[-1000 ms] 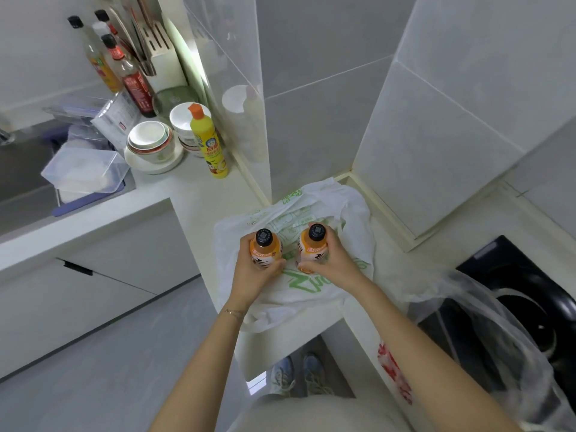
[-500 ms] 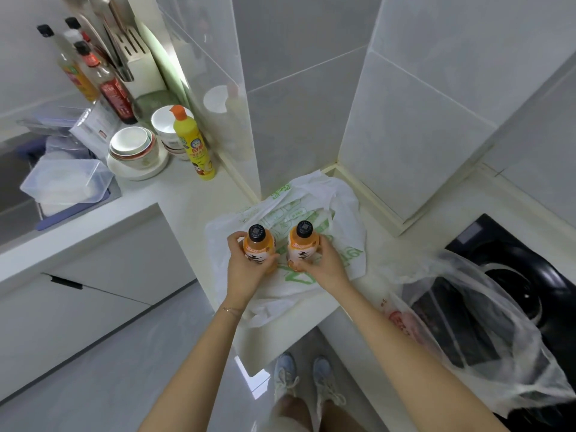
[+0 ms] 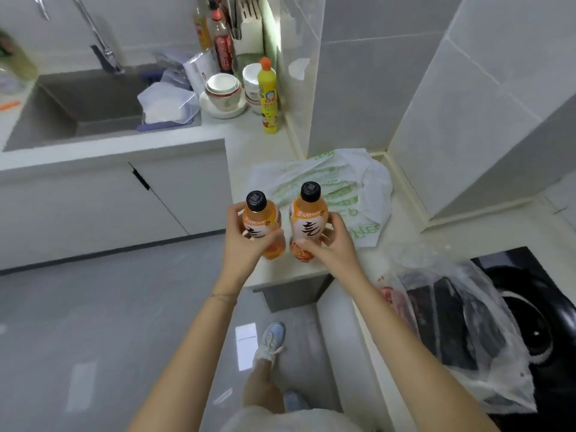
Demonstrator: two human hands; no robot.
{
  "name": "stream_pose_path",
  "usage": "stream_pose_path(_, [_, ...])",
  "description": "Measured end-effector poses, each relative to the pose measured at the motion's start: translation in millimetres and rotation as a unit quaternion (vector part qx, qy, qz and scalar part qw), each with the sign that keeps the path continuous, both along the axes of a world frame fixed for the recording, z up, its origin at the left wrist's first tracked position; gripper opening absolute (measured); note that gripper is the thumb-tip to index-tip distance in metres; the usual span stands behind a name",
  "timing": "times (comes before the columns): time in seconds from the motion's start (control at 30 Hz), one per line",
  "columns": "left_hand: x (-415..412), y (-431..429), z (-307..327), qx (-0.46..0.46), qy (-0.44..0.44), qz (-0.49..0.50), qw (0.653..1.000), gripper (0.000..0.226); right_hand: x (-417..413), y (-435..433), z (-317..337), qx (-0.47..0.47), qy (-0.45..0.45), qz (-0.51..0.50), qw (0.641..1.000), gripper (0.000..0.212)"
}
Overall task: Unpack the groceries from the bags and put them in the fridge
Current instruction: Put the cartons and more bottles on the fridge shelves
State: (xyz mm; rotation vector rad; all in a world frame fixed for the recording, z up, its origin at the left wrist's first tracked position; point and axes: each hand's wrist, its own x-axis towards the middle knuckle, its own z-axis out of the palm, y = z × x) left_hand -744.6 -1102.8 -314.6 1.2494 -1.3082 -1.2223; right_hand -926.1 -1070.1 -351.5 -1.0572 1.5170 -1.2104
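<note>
Head view: my left hand (image 3: 246, 241) and right hand (image 3: 330, 244) each clasp 1 of 2 black-capped orange plastic drink bottles (image 3: 311, 218), now lifted clear of the white green-printed bag (image 3: 358, 188) at the counter's front edge (image 3: 280, 277), fridge-bound next.

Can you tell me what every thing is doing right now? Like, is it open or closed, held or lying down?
Left hand: grip closed on the left orange bottle.
Right hand: grip closed on the right orange bottle.
Left orange bottle: capped, upright, held.
Right orange bottle: capped, upright, held.
White bag: flat on the counter, looks empty.
Clear bag: slumped, dark things inside.
Yellow bottle: standing, capped.
Bowls: stacked.
</note>
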Motion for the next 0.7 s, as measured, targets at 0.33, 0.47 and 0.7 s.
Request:
stream_pose_path(0.33, [106, 161, 49, -0.041, 0.026, 0.234, 0.971, 0.064, 116, 81, 56, -0.062, -0.029, 0.262, 0.963, 0.059])
stream_pose_path(0.47, [157, 231, 70, -0.076, -0.022, 0.351, 0.933, 0.063, 184, 117, 70, -0.069, -0.046, 0.369, 0.926, 0.055])
stream_pose_path(0.7, [234, 375, 89, -0.106, -0.085, 0.494, 0.859, 0.062, 296, 205, 91, -0.078, -0.055, 0.523, 0.847, 0.055])
